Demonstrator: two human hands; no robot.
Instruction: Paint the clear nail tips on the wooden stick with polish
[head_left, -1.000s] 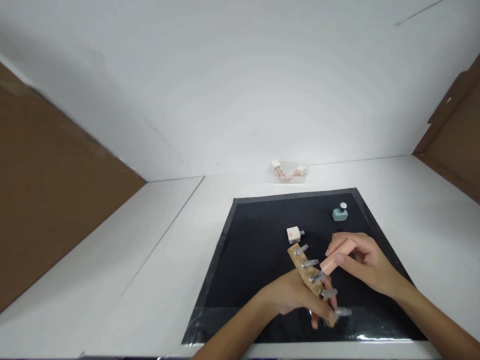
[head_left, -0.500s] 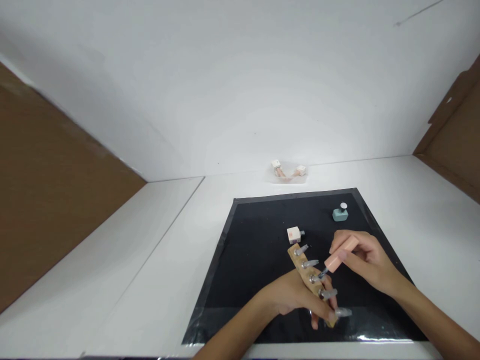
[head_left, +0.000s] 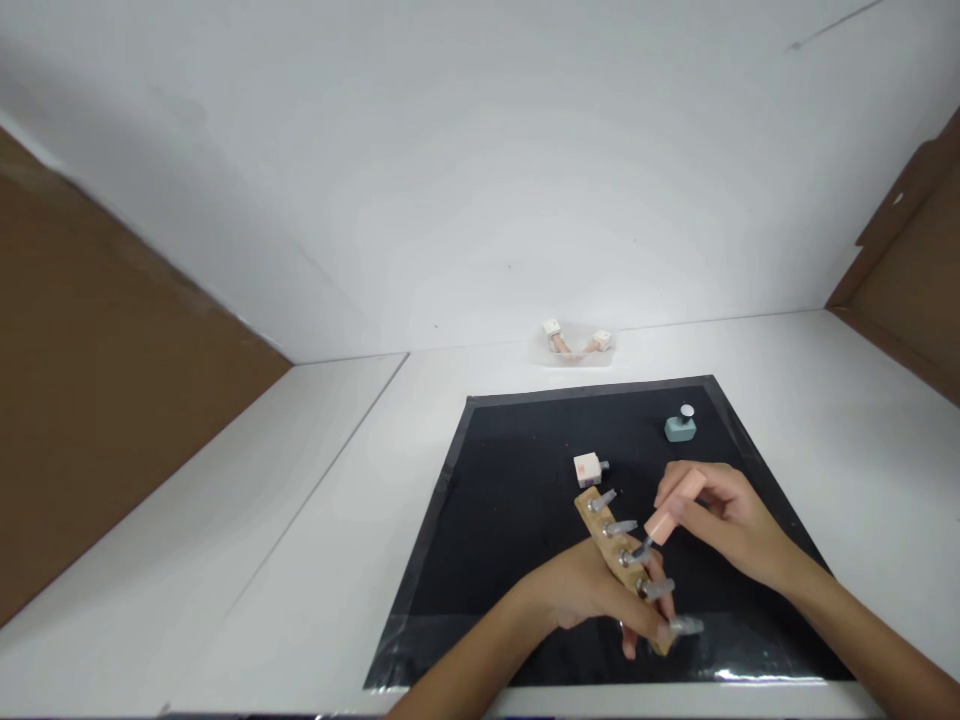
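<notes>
My left hand (head_left: pixel 600 590) grips the lower part of a wooden strip (head_left: pixel 609 540), which is tilted and carries several clear nail tips (head_left: pixel 621 527) on metal studs. My right hand (head_left: pixel 724 515) is closed round a peach-coloured brush cap (head_left: pixel 675 507). Its dark brush (head_left: pixel 642 549) points down to the left and meets the middle nail tip. Just beyond the strip's upper end, a small white bottle (head_left: pixel 588 470) with a grey neck lies on the black mat (head_left: pixel 517 470). A teal bottle (head_left: pixel 680 430) with a silver-topped stopper stands farther back on the right.
Behind the mat, near the white back wall, a clear tray (head_left: pixel 574 360) holds white-and-peach items. Brown panels (head_left: pixel 112 400) flank the white table (head_left: pixel 300 500) on the left and right.
My right hand has shifted slightly left with the brush cap, and the brush tip sits a little nearer the stud end of the middle nail tip. My left hand and the strip look unchanged.
</notes>
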